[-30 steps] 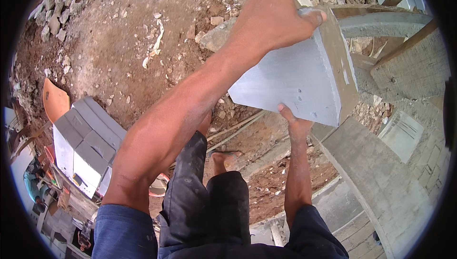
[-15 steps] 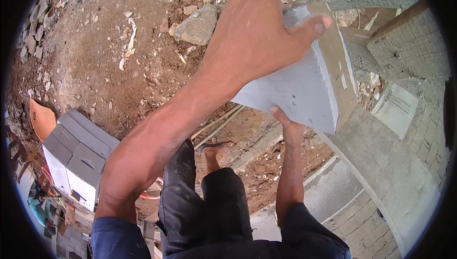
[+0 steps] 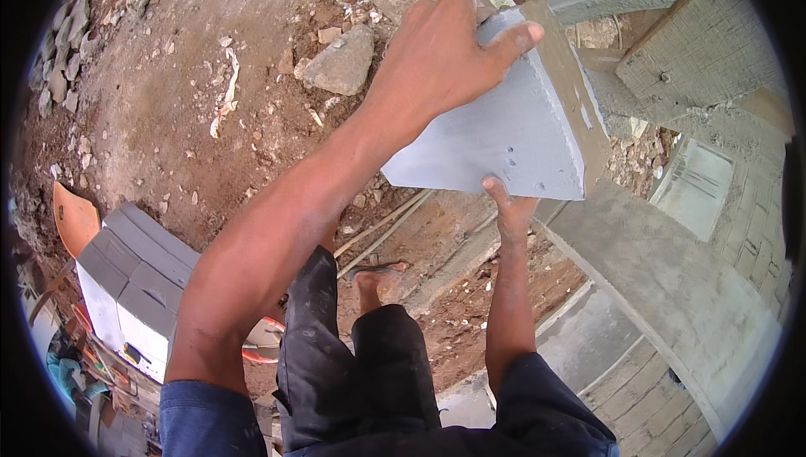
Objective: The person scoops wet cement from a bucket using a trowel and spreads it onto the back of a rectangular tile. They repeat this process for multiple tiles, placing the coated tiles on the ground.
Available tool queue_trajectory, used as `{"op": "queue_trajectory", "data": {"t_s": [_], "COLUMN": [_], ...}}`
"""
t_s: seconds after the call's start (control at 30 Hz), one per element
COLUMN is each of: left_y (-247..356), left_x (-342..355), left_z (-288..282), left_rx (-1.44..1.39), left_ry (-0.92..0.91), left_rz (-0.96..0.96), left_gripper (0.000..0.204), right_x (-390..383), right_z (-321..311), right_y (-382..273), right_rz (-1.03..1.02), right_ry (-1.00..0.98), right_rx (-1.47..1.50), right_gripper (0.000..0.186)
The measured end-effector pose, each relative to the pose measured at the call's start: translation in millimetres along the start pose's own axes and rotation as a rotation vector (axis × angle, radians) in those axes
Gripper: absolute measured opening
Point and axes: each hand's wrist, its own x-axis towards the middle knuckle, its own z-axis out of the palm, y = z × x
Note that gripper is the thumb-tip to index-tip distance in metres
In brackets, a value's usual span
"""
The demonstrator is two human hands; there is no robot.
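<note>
The left hand (image 3: 457, 58) has its grip clamped over the block's (image 3: 478, 142) upper edge; the right hand (image 3: 512, 205) pinches the lower edge, fingers hidden. The block is lifted, apparently not yet set down; contact with the beam (image 3: 663, 264) beyond is unclear. Leftward stands a stack (image 3: 158, 279).

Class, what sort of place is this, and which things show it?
Probably an outdoor building site: the held grey block, stacked blocks at lower left, and bare earth strewn with stones suggest it.
</note>
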Motion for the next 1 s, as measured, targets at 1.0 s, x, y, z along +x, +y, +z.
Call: {"op": "queue_trajectory", "data": {"t_s": [1.0], "left_y": [-121], "left_x": [-284], "left_z": [-77], "left_rx": [0.138], "left_ry": [0.413], "left_rz": [-0.612], "left_gripper": [0.068], "right_x": [-24], "right_z": [0], "right_y": [-45], "right_rz": [-0.050], "right_ry": [0.094], "right_rx": [-0.364], "right_gripper": [0.092]}}
